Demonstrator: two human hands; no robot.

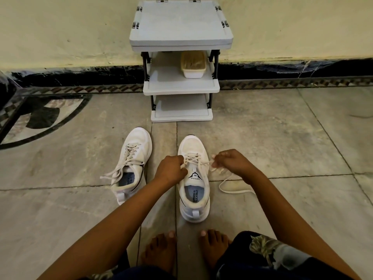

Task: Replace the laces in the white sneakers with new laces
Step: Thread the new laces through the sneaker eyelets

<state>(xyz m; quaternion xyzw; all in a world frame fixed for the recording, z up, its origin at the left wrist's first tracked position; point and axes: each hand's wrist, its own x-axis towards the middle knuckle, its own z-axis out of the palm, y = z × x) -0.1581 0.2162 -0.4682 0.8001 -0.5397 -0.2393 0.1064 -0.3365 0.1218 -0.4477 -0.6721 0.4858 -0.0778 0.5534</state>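
Note:
Two white sneakers stand on the stone floor, toes pointing away from me. The right sneaker (194,184) sits between my hands. My left hand (171,170) is closed on its cream lace at the left eyelets. My right hand (232,161) pinches the other end of that lace (205,163) just right of the shoe, and the loose tail (232,188) curls on the floor below my wrist. The left sneaker (132,164) stands apart to the left, laced, with its lace ends trailing untied onto the floor.
A grey three-tier shoe rack (181,85) stands against the wall straight ahead, with a white tub (193,64) on its middle shelf. My bare feet (187,249) rest on the floor just behind the right sneaker. A dark inlaid pattern (40,116) marks the floor at far left.

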